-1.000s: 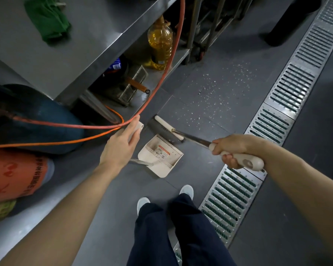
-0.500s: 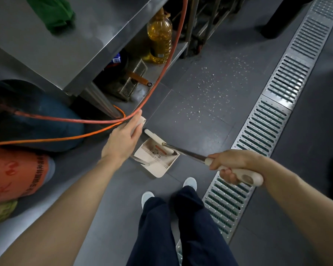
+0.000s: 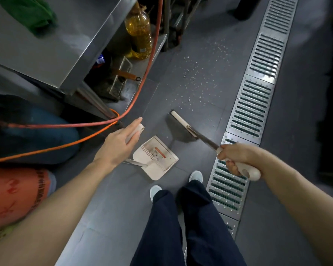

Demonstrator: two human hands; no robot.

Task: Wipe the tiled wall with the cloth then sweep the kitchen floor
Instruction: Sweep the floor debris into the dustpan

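A: Item 1, step in hand: sweeping. The person's right hand [image 3: 235,160] is wrapped around the white grip of the broom [image 3: 183,127]; its bristle head rests on the floor [image 3: 206,116], just beyond the open mouth of the dustpan [image 3: 157,157].

B: Item 2, debris?

A: White crumbs [image 3: 196,77] lie scattered on the floor between the steel table's lower shelf [image 3: 152,54] and the drain grate [image 3: 252,110], well beyond the broom head. Judged best practice: reach past the crumbs, draw short strokes back toward the pan, and keep the pan lip flat on the floor.

B: Item 3, other hand?

A: The left hand [image 3: 121,143] holds the pan's upright handle, fingers extended along it, thumb side hidden. Item 4: the green cloth [image 3: 29,14] lies on the table top, near its far edge, untouched.
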